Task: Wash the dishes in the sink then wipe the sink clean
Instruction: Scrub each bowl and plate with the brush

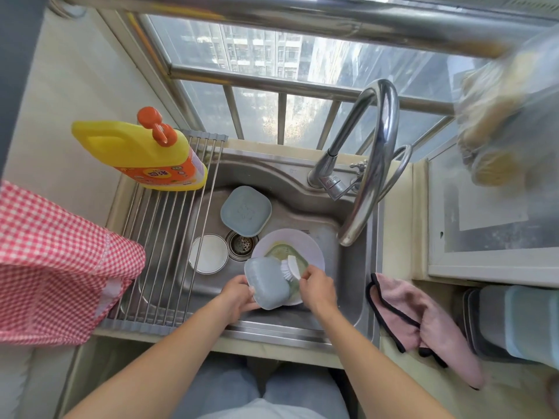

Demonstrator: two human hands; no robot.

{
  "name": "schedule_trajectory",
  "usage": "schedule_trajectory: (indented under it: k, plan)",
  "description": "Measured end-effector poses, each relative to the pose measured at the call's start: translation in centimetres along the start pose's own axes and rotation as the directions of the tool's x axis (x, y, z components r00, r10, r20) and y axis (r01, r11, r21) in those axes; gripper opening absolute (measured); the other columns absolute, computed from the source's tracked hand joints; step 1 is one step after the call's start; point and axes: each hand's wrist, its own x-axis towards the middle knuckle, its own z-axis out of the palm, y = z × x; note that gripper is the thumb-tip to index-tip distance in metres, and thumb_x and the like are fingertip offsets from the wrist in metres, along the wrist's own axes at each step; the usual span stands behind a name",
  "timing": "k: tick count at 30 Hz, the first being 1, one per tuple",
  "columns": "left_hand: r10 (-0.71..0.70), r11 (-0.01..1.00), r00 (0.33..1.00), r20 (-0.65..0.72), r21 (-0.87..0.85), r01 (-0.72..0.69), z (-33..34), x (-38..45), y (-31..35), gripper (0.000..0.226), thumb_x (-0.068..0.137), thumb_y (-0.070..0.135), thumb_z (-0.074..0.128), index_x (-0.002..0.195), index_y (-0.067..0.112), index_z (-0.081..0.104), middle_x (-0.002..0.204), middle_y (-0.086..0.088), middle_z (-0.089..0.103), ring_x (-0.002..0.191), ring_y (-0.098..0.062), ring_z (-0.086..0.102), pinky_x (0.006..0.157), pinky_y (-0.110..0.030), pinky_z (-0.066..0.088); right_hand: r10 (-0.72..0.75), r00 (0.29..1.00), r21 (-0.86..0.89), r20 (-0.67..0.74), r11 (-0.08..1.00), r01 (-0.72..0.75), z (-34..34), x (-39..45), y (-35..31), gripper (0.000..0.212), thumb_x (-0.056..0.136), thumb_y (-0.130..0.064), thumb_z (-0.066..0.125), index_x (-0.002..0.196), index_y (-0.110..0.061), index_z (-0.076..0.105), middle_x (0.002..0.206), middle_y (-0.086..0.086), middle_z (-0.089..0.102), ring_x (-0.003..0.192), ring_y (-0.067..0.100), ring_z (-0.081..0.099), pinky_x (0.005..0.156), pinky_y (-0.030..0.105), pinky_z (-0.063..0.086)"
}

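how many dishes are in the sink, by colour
Blue square dishes: 2, one near the faucet and one held by the left hand
White bowl: 1
Lilac plate: 1
Total: 4

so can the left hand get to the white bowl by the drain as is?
Probably not yet: the left hand is holding a blue dish. The path to the white bowl looks clear.

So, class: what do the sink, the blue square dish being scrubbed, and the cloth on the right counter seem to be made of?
Sink: stainless steel, brushed, with streaky grey reflections.
Blue square dish: probably plastic, matte, with soft rounded corners and an even colour.
Pink cloth: soft, fuzzy fabric, possibly microfibre, with dark stitched edging.
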Motion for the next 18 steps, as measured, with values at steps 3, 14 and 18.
schedule_trajectory:
  k: [3, 14, 18]
  plan:
    - [-0.008, 1.000, 1.000, 0.004, -0.011, 0.008, 0.1, -0.1, 0.4, 0.029, 0.098, -0.015, 0.035, 0.101, 0.008, 0.052, 0.080, -0.011, 0.062, 0.065, -0.017, 0.061, 0.051, -0.032, 0.061, -0.152, 0.986, 0.025, 0.067, 0.988, 0.150, 0.2, -1.3, -1.3, 0.005, 0.087, -0.025, 0.056, 0.085, -0.027, 0.059, 0.079, 0.000, 0.064, 0.080, 0.026, 0.060, 0.063, 0.031, 0.041]
    - [-0.038, 0.986, 0.999, -0.012, -0.161, 0.035, 1.4, -0.9, 2.0, 0.032, 0.099, -0.014, 0.032, 0.107, 0.005, 0.056, 0.070, -0.008, 0.069, 0.072, -0.019, 0.063, 0.047, -0.028, 0.058, -0.245, 0.969, -0.082, 0.025, 0.966, 0.246, -1.7, -4.1, -1.5, 0.006, 0.090, -0.024, 0.051, 0.089, -0.026, 0.057, 0.079, 0.004, 0.065, 0.079, 0.030, 0.061, 0.063, 0.034, 0.047]
    - [-0.050, 0.955, 0.998, -0.038, -0.295, 0.037, 2.3, -1.2, 3.0, 0.037, 0.097, -0.020, 0.028, 0.122, -0.010, 0.054, 0.087, -0.020, 0.067, 0.105, -0.038, 0.065, 0.088, -0.039, 0.058, -0.325, 0.943, -0.131, -0.076, 0.940, 0.314, -1.8, -5.6, -1.0, 0.004, 0.092, -0.028, 0.052, 0.094, -0.025, 0.055, 0.075, 0.009, 0.065, 0.075, 0.034, 0.061, 0.062, 0.038, 0.048]
